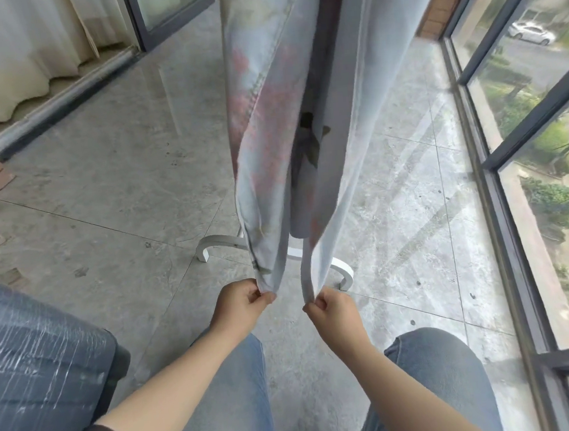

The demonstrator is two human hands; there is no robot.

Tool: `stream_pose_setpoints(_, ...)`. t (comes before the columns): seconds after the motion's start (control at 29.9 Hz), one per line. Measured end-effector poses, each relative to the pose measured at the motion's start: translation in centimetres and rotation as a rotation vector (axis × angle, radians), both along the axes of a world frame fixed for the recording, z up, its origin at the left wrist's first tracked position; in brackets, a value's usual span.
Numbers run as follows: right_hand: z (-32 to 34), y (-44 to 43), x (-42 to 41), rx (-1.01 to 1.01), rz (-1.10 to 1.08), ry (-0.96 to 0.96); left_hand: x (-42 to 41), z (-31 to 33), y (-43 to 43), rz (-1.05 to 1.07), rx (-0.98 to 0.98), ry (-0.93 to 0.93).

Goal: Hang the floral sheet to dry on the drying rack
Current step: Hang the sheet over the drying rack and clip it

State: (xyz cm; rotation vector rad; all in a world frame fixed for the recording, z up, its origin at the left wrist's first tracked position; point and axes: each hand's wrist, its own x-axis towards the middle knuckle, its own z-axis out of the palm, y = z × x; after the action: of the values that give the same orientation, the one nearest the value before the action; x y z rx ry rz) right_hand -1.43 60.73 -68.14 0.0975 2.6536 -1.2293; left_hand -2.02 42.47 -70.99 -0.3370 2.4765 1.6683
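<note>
Floral sheet [269,141]: hung from the top centre of the frame down to lower centre, over the drying rack.
Drying rack [210,246]: white curved feet seen on the grey floor [102,197], centre.
Left hand [241,305]: sheet's lower left corner pinched.
Right hand [332,309]: sheet's lower right corner pinched.

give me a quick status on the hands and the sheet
Left hand and right hand each pinch a bottom corner. Floral sheet hangs down from above, over the white rack foot. Nothing in the way.
</note>
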Motion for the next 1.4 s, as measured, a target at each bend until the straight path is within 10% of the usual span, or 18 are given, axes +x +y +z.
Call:
stream_pose_setpoints(0.57, 11.9, 1.7, -3.1, -0.197, 0.004, 0.16, -3.3, 11.1, 1.3, 0.157, -0.108, 0.273)
stream_pose_setpoints(1.14, 41.2, 1.8, -4.0, -0.243, 0.087, 0.282, -3.1, 40.8, -0.1, 0.098, -0.126, 0.295)
stream_pose_setpoints(1.4, 35.5, 0.7, -6.6, -0.25, 0.124, 0.341, -5.1, 32.8, 0.1, 0.139, -0.096, 0.298)
